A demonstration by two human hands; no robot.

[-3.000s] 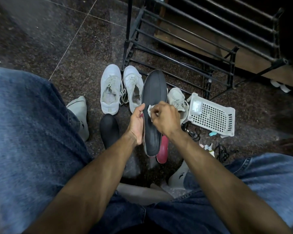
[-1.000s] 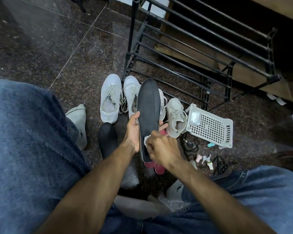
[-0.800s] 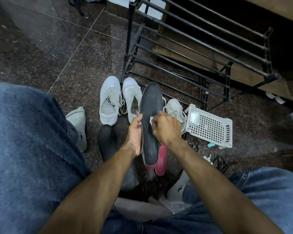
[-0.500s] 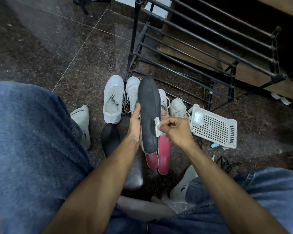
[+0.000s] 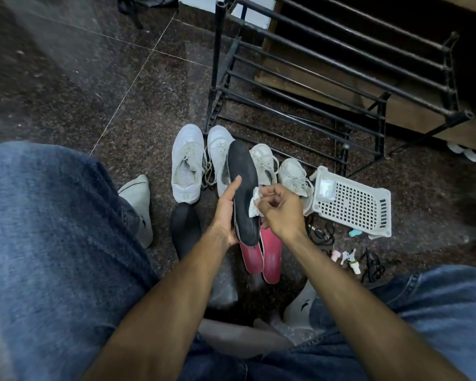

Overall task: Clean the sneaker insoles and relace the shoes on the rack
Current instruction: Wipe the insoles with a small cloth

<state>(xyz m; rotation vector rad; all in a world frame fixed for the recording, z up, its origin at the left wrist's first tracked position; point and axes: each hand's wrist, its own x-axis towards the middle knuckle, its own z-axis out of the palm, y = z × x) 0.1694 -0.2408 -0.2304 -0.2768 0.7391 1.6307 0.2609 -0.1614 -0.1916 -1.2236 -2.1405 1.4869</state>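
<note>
Now the left hand [image 5: 226, 213] grips the black insole [image 5: 243, 193] — the right hand [image 5: 279, 210] pinches a wipe [image 5: 254, 200] at the insole's right edge; best to rub firmly along its length.

The black insole [image 5: 243, 193] stands nearly upright above the floor, toe end up, its dark top face showing, with a small crumpled white wipe [image 5: 254, 200] lying against its right edge around mid-length. Down on the dark speckled floor two red insoles [image 5: 271, 253] lie side by side just below it, another black insole [image 5: 184, 231] lies flat to the left, and four white sneakers [image 5: 187, 167] sit in a row with toes pointing at the rack, laces loose. The black metal rack [image 5: 308, 86] stands just behind them, its bars bare.
</note>
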